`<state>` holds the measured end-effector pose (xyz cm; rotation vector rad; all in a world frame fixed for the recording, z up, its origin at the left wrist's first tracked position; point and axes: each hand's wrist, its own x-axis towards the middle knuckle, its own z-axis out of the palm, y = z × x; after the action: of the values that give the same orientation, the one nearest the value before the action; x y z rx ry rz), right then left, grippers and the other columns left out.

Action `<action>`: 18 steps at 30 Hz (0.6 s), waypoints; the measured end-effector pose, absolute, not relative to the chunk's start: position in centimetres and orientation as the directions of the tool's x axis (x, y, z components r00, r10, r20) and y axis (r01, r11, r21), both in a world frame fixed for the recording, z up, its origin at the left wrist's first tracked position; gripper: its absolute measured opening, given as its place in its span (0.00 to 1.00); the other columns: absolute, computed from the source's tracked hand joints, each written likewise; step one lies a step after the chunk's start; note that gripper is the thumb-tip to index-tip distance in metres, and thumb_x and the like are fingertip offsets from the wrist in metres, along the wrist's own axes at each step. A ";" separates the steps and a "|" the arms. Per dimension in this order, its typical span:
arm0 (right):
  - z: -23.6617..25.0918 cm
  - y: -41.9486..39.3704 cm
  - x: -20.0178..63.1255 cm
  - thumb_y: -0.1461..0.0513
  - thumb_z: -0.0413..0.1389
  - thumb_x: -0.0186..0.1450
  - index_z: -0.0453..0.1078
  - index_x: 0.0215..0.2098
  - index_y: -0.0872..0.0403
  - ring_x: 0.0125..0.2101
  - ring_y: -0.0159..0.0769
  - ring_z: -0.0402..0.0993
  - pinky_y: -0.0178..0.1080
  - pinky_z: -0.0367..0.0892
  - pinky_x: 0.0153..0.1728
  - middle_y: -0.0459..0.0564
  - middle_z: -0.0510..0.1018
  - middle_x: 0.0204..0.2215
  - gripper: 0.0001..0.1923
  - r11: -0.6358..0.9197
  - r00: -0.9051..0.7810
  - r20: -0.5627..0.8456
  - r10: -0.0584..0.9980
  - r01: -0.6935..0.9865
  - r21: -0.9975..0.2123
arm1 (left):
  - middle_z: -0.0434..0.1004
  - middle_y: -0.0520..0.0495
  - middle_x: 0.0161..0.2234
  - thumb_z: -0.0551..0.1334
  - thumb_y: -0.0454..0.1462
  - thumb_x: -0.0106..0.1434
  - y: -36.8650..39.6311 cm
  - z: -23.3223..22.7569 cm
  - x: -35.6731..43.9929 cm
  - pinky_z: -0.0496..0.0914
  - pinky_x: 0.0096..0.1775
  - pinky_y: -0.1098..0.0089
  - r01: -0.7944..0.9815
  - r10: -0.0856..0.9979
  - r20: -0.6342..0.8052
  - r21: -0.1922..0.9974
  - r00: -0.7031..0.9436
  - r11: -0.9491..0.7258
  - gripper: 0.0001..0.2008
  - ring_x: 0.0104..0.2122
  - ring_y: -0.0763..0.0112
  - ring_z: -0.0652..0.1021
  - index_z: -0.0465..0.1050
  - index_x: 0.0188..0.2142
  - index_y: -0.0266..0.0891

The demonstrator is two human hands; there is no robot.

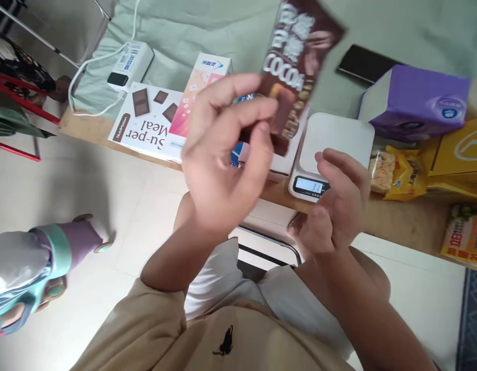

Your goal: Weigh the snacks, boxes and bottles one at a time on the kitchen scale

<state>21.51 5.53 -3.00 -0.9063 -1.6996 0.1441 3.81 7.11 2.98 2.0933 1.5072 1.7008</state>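
Observation:
My left hand (231, 139) pinches the lower end of a brown snack packet marked COCOA (296, 62), lifted above the table and slightly blurred. Behind that hand stands a pink and orange box (200, 82), and part of a blue-labelled thing shows between the fingers. My right hand (341, 201) holds nothing, its fingers curved and apart, just in front of a white kitchen scale (337, 139). Digits glow on the scale's small display, but I cannot read them surely. Right of the scale lies a yellow snack packet with a clear window (396, 172).
A white box printed with chocolate pieces (146, 121) lies at the table's left, near a white power strip (130, 66). Toward the right are a dark phone (370, 64), a purple box (416, 98) and a yellow box (462, 154). A wheeled suitcase-like thing (56, 250) stands on the floor.

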 end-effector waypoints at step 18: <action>-6.3 6.7 21.1 0.55 0.51 0.63 0.74 0.53 0.44 0.39 0.46 0.74 0.54 0.73 0.40 0.53 0.75 0.38 0.21 0.671 -0.024 0.840 0.541 0.614 -0.415 | 0.85 0.50 0.39 0.66 0.34 0.63 9.9 1.4 -2.5 0.77 0.44 0.53 0.785 0.843 0.529 0.560 -0.093 -0.265 0.09 0.39 0.58 0.79 0.83 0.41 0.47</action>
<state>21.10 6.69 -6.30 -0.9486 -1.6776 -0.0748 -2.55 9.94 1.44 2.0678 1.8615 1.3051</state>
